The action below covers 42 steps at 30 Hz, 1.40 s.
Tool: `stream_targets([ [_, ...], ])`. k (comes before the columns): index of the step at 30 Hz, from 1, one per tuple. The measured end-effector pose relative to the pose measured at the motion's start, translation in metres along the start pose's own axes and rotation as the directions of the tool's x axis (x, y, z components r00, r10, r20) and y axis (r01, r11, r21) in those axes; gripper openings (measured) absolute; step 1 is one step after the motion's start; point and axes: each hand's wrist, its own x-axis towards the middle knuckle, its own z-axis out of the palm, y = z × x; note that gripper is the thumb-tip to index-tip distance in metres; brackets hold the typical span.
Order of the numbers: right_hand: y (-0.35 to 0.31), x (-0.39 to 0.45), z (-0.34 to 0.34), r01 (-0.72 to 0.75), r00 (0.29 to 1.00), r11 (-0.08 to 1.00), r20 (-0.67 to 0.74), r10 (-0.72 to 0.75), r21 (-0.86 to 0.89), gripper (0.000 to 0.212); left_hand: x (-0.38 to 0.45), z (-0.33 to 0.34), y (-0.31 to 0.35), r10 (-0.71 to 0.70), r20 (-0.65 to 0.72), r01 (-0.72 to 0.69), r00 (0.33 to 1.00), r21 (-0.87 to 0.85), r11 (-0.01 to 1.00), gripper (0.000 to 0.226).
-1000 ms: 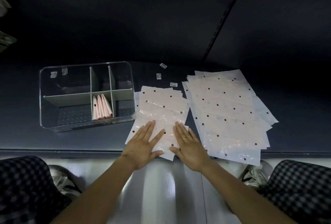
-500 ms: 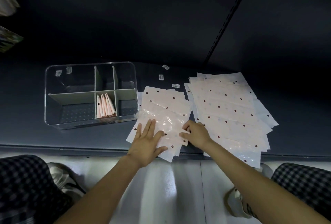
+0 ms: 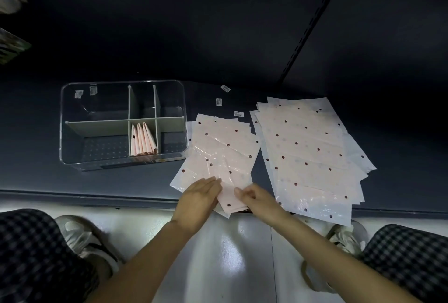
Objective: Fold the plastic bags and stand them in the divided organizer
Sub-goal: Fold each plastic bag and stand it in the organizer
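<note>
Head view: left hand (image 3: 201,193) flat, fingers straight, pressing near end of pink dotted bag (image 3: 223,157) on counter (image 3: 36,176). Right hand (image 3: 254,197) grip pinches folded edge of same bag. Clear organizer (image 3: 72,157) left, folded bags (image 3: 143,140) standing in middle front compartment. Unfolded stack (image 3: 308,152) right.

Pretty dim shot overall, you're working in low light. The back of the shelf (image 3: 218,23) is almost black and swallows all detail. The brightest bit is the glossy floor (image 3: 232,254), which throws white glare back at you. The plastic bags (image 3: 218,152) catch small shiny highlights on their creases. The wide-angle lens bends the shelf edge, and the corners go soft and smeared, mostly top left.
</note>
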Motion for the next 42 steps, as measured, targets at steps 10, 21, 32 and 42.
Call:
stream_targets([
  [10,0.016,0.023,-0.001,0.521,0.838,0.705,0.132,-0.53,-0.48,0.047,-0.01,0.007,-0.001,-0.302,0.07,0.31,0.951,-0.239,0.92,0.035],
  [21,-0.016,0.048,0.013,0.148,0.968,0.985,-0.19,-0.162,-0.089,0.009,-0.007,0.014,0.002,-0.631,-0.02,0.606,0.776,-0.255,0.754,0.019],
  [32,-0.03,0.048,0.02,0.0,0.969,0.961,-0.239,-0.069,-0.277,0.014,0.009,-0.004,0.016,-0.477,-0.11,0.458,0.872,-0.163,0.874,0.028],
  [42,-0.03,0.045,0.021,-0.02,0.965,0.969,-0.258,-0.045,-0.244,0.015,0.0,0.009,-0.006,-0.154,0.412,0.008,0.898,0.336,0.942,0.078],
])
